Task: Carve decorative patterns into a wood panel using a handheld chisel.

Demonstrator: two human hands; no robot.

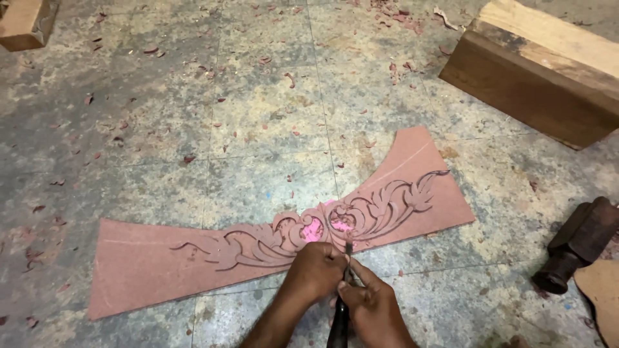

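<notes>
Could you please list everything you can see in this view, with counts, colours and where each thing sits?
Carved panel: one, reddish-brown, curved, flat on the floor at centre, scroll pattern cut along it, with bright pink patches at its middle.
Chisel: one, dark handle, upright between both hands, tip on the panel's lower middle edge.
Mallet: one, dark brown, lying on the floor at right.
Timber block: one, brown with a pale top, upper right.
Wood piece: one, light brown, upper left corner.
Flat offcut: one, tan, lower right edge.
Wood chips: many, reddish, scattered over the floor.
Floor: grey, worn tiles.
Left hand: one, gripping the chisel near its tip.
Right hand: one, around the chisel handle.
</notes>
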